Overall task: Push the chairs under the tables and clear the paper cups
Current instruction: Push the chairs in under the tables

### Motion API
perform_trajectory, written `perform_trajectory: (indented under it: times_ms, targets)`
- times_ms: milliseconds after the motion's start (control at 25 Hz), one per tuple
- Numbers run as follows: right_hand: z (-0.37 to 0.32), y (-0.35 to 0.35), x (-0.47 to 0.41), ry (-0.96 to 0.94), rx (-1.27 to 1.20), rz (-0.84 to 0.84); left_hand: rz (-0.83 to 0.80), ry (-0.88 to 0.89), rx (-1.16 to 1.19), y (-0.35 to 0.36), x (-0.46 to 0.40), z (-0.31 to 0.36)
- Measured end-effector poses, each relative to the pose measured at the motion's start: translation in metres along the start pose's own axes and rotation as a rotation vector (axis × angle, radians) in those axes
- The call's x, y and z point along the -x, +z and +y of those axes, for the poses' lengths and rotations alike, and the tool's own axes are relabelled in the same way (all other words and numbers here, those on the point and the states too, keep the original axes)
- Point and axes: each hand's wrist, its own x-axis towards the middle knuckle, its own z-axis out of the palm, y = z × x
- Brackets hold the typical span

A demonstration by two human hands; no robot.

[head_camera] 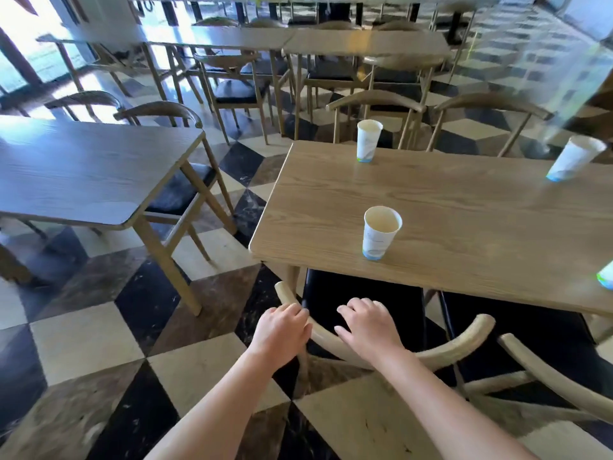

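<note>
A wooden chair [457, 346] with a curved backrest and black seat stands at the near edge of a light wooden table [464, 207], its seat partly under the tabletop. My left hand [282, 333] grips the left part of the backrest. My right hand [368, 327] rests on the backrest's middle, fingers curled over it. Three white paper cups with blue bases stand upright on the table: one near me [379, 232], one at the far edge [367, 140], one at the far right [574, 158]. A further cup [606, 275] shows partly at the right border.
A second chair [550, 370] stands to the right of mine. Two chairs [374, 104] sit along the table's far side. Another table [83, 171] with chairs is on the left, across a checkered floor aisle [99, 327]. More tables and chairs fill the back.
</note>
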Motion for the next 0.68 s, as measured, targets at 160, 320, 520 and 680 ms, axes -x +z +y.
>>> perform_trajectory:
  times_ms: [160,320,520,680]
  targets:
    - [-0.061,-0.007,-0.047,-0.08,0.038,0.049,0.074,-0.07,-0.008,-0.014,0.012,-0.057]
    - [-0.124,-0.001,-0.103,-0.095,0.03,0.066,0.079,-0.13,-0.006,-0.025,0.025,-0.139]
    - [-0.204,0.01,-0.174,-0.063,-0.02,0.095,0.023,-0.143,-0.045,-0.059,0.031,-0.248]
    - [-0.251,0.015,-0.23,0.007,-0.072,0.105,-0.008,-0.126,-0.101,-0.087,0.016,-0.326]
